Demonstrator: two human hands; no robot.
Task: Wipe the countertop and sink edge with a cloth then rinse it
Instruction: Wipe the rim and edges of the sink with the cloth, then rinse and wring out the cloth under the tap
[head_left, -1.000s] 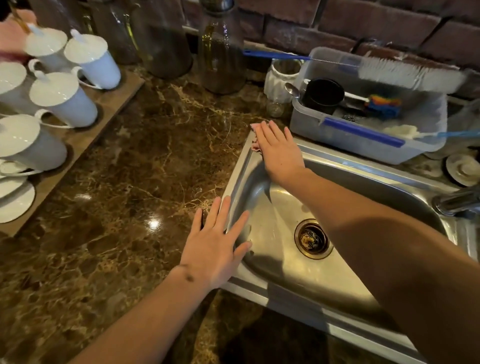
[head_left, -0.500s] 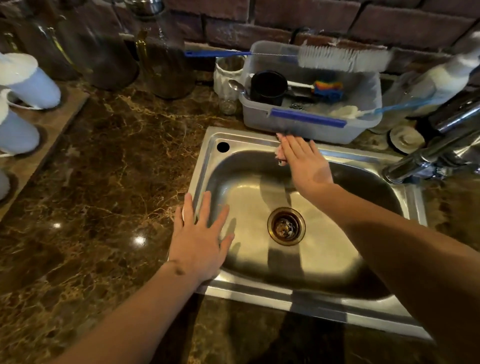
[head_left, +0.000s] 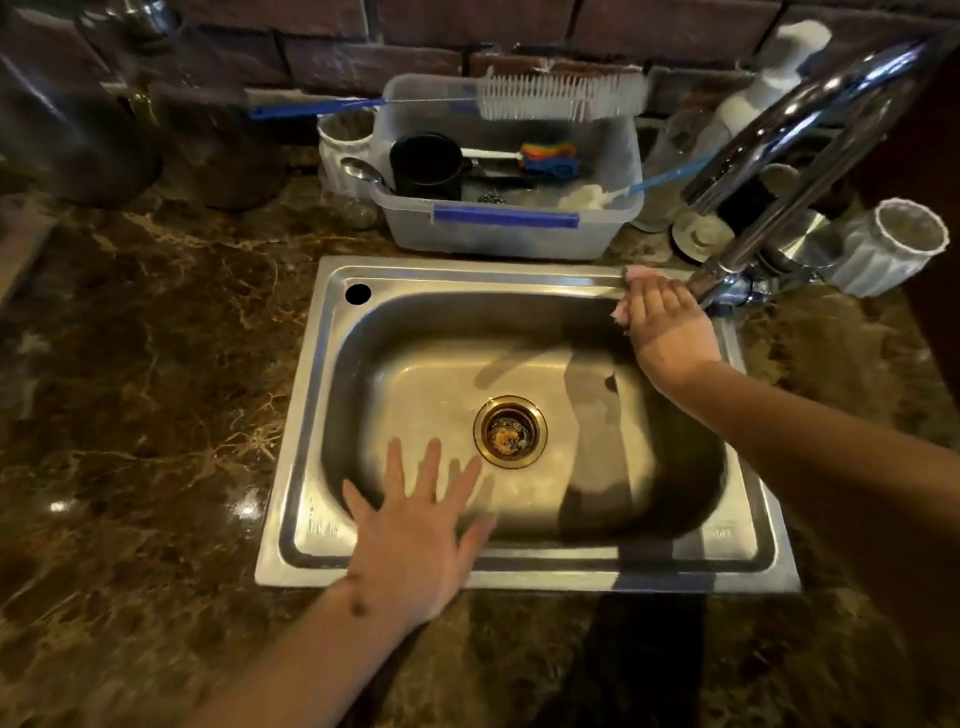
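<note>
Head view: cloth (head_left: 625, 295) under right hand (head_left: 667, 328).

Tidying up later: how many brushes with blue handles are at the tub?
2: a long bottle brush lying across the tub's back rim, and a sponge-tipped brush leaning over its right corner. Others may be hidden.

Open tabletop (head_left: 145, 364) left of the sink (head_left: 291, 457). Basin floor free around the drain (head_left: 510, 431). Back rim hemmed by a plastic tub (head_left: 498, 234); far right corner crowded by the faucet (head_left: 769, 171) and a ribbed cup (head_left: 883, 249).
</note>
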